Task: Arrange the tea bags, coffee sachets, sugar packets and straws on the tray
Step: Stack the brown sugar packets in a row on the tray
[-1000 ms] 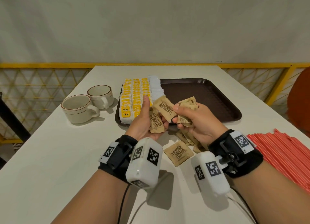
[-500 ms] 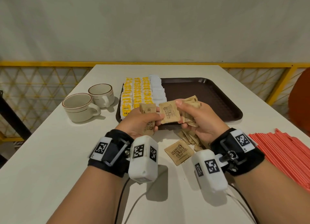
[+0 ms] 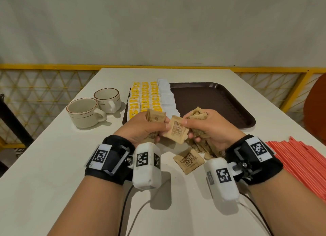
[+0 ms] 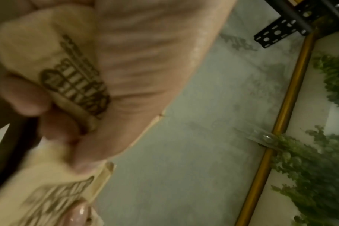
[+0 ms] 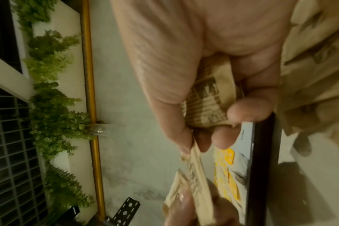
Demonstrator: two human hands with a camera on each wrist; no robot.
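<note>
Tray: tea bags and white sachets in rows at left end. Left hand and right hand each grip sugar packets.

The right hand curls its fingers around a bunch of brown sugar packets. Its thumb pinches one more packet, seen edge on. Yellow tea bags lie on the dark tray. Green plants hang along a yellow bar.
</note>
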